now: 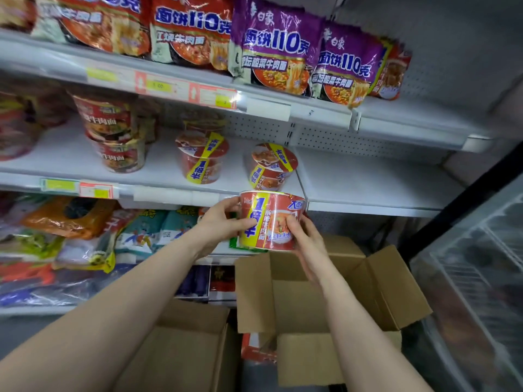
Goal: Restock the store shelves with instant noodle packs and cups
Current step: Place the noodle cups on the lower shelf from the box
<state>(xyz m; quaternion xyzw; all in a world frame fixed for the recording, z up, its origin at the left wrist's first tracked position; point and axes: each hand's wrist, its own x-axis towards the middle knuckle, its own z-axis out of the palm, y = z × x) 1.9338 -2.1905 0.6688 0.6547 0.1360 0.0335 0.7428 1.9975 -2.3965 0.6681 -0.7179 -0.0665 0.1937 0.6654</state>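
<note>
Right now the left hand's fingers (236,226) curl round the left side of a red instant noodle cup (271,222), thumb across its yellow band, while the right hand's fingers (293,222) wrap its right side and base, so both the left hand (220,224) and the right hand (307,241) are grasping the one cup. It is upright and held in the air, just in front of and slightly below the front edge of the middle shelf (368,179), above an open cardboard box (390,290). On that shelf, beyond the held cup, stand two matching cups with the same red and yellow wrap: one (271,165) directly behind it and one (202,158) further left, apart from each other. Further left again is a stack of two darker red noodle cups (113,137), with more blurred cups at the far left edge. The right part of the shelf shows bare white board. On the top shelf (311,108), red noodle packs (192,32) stand to the left and purple noodle packs (271,52) to the right. The lower shelf on the left holds mixed bagged goods (70,222). The open box has its flaps spread; from this angle only its brown inner walls show. A second cardboard box (184,349) sits nearer, on the left, and red packaging (257,349) shows between the two. A glass-fronted case (481,278) stands at the right.
</note>
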